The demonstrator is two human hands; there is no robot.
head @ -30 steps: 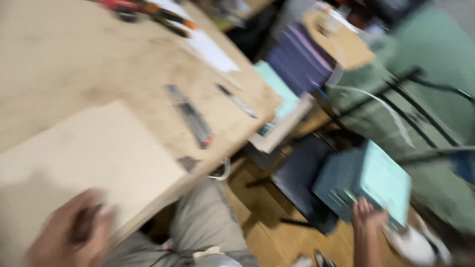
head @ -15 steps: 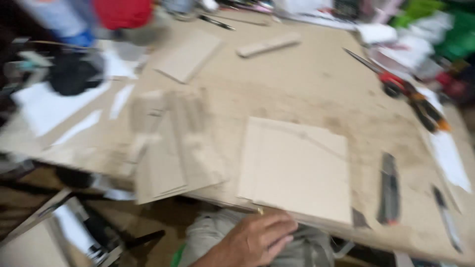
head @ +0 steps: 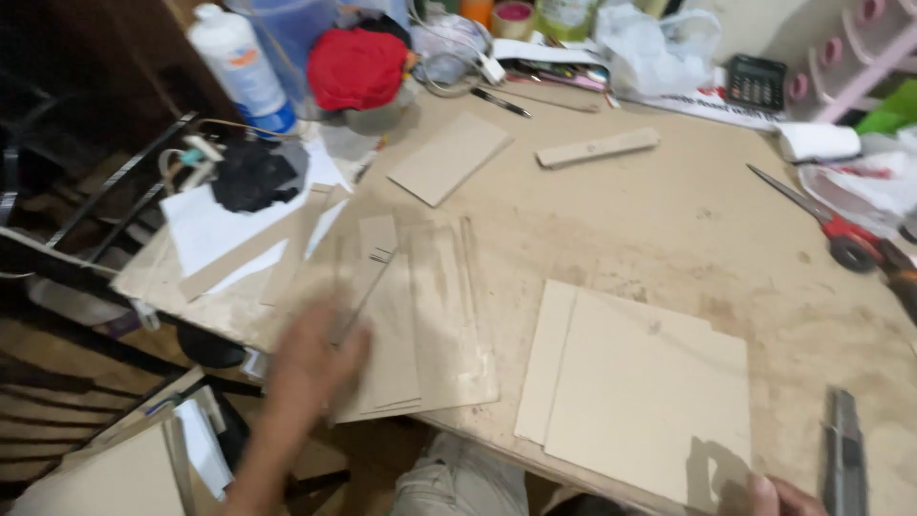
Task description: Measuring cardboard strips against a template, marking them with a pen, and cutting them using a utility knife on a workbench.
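While left hand (head: 310, 368) reaches: two stacked cardboard sheets (head: 640, 392).

A single camera on the person's head looks steeply down and forward over the workbench (head: 669, 220), close, its near edge at the bottom.

Even, soft indoor light, partly blurred view

I see my left hand (head: 310, 368) smeared by motion, the table (head: 669, 220) evenly lit with faint shadows, far clutter soft, and the left edge dim.
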